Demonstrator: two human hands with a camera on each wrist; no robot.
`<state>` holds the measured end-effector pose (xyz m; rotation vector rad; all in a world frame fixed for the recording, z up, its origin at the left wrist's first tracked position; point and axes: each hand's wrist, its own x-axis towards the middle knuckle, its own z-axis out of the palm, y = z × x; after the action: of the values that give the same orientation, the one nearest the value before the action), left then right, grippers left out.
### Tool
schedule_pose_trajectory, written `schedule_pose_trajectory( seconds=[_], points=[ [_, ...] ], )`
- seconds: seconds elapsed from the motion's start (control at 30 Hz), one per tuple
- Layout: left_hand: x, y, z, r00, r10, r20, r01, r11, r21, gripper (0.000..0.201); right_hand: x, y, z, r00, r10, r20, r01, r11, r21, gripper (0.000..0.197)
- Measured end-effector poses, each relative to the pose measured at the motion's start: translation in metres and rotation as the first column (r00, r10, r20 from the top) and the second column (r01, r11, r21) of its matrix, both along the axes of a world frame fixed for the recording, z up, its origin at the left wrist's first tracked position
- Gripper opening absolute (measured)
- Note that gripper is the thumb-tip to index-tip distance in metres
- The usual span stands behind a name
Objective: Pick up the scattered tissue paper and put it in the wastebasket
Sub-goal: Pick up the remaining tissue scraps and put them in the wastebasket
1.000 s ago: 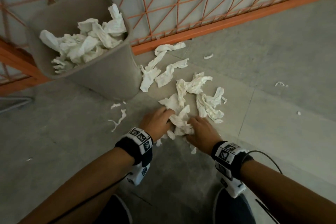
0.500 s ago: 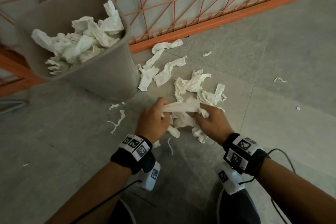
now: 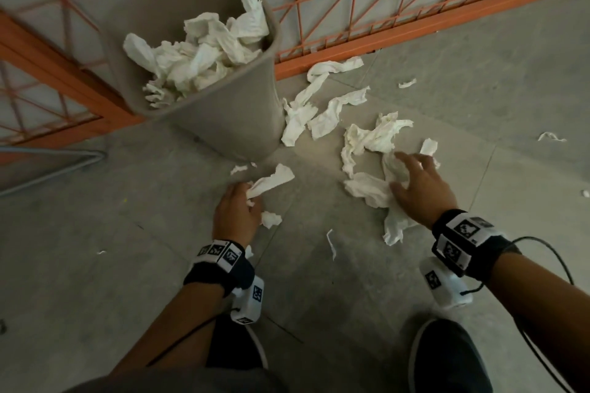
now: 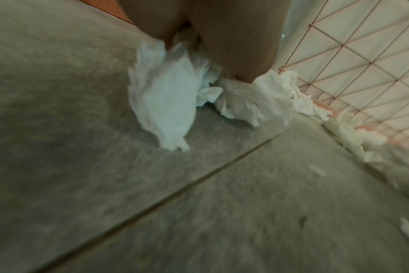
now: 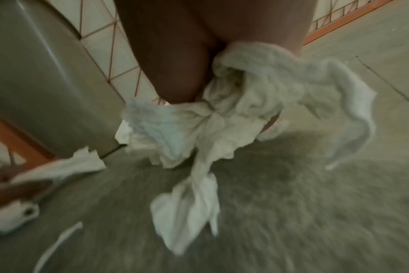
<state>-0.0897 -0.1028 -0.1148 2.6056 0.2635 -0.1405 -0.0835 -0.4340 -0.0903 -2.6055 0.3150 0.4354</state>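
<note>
The grey wastebasket (image 3: 230, 118) stands against the fence, heaped with white tissue (image 3: 204, 54). My left hand (image 3: 250, 198) is just in front of it and grips a crumpled strip of tissue paper (image 3: 274, 180), which also hangs below the fingers in the left wrist view (image 4: 166, 103). My right hand (image 3: 404, 172) is further right, its thumb and fingers closed round a bunch of tissue (image 3: 370, 190) that trails to the floor; the right wrist view shows this bunch (image 5: 234, 110) wadded in the palm. More loose pieces (image 3: 373, 137) (image 3: 335, 112) (image 3: 332, 68) lie beyond it.
An orange mesh fence (image 3: 415, 19) runs behind the basket. Small scraps (image 3: 407, 83) (image 3: 550, 136) (image 3: 331, 244) dot the grey floor. A grey metal bar (image 3: 48, 169) lies at the left. My shoes (image 3: 447, 357) (image 3: 236, 351) are at the bottom edge.
My hands, together on one wad of tissue before, have come apart. The left has gone left toward the basket with a strip; the right has gone right onto the pile.
</note>
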Motion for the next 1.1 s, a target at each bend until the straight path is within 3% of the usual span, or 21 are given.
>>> schedule_pose_trajectory(
  seconds=[0.17,0.33,0.43,0.53,0.63,0.7,0.83,0.93,1.0,1.1],
  points=[
    [0.025,0.006,0.008,0.995,0.075,0.065,-0.074,0.997,-0.006,0.023,-0.015,0.002,-0.014,0.999,0.031,0.028,-0.031,0.999,-0.017,0.027],
    [0.032,0.008,0.002,0.999,0.043,0.023,-0.043,0.999,-0.016,0.026,-0.019,0.003,-0.008,0.999,0.007,-0.032,-0.007,1.000,0.018,0.029],
    [0.020,-0.003,0.000,1.000,-0.017,-0.007,0.017,0.997,-0.071,0.012,-0.019,0.005,0.001,0.997,-0.048,0.059,0.039,0.990,0.139,0.015],
    [0.007,-0.026,0.011,0.994,-0.101,-0.051,0.094,0.988,-0.122,0.024,-0.015,0.012,0.018,0.985,-0.076,0.154,0.028,0.956,0.293,0.017],
    [0.000,-0.053,0.043,0.980,-0.194,-0.036,0.181,0.957,-0.226,0.031,-0.010,0.026,0.043,0.969,-0.095,0.229,-0.010,0.909,0.418,0.017],
    [0.002,-0.069,0.079,0.970,-0.237,0.058,0.243,0.920,-0.308,0.031,-0.005,0.039,0.066,0.955,-0.112,0.273,-0.035,0.875,0.484,0.019],
    [0.014,-0.079,0.170,0.954,-0.188,0.231,0.263,0.897,-0.355,0.040,0.014,0.065,0.128,0.918,-0.158,0.365,-0.127,0.755,0.644,0.017],
    [0.032,-0.069,0.229,0.914,-0.200,0.353,0.330,0.873,-0.360,0.031,0.036,0.085,0.190,0.872,-0.157,0.463,-0.277,0.622,0.732,0.014],
    [0.049,-0.058,0.262,0.891,-0.193,0.410,0.372,0.828,-0.419,0.027,0.053,0.100,0.228,0.838,-0.090,0.539,-0.398,0.575,0.715,0.013],
    [0.075,-0.033,0.298,0.871,-0.206,0.445,0.394,0.834,-0.385,0.013,0.081,0.127,0.270,0.836,0.013,0.549,-0.488,0.476,0.732,0.017]
  ],
)
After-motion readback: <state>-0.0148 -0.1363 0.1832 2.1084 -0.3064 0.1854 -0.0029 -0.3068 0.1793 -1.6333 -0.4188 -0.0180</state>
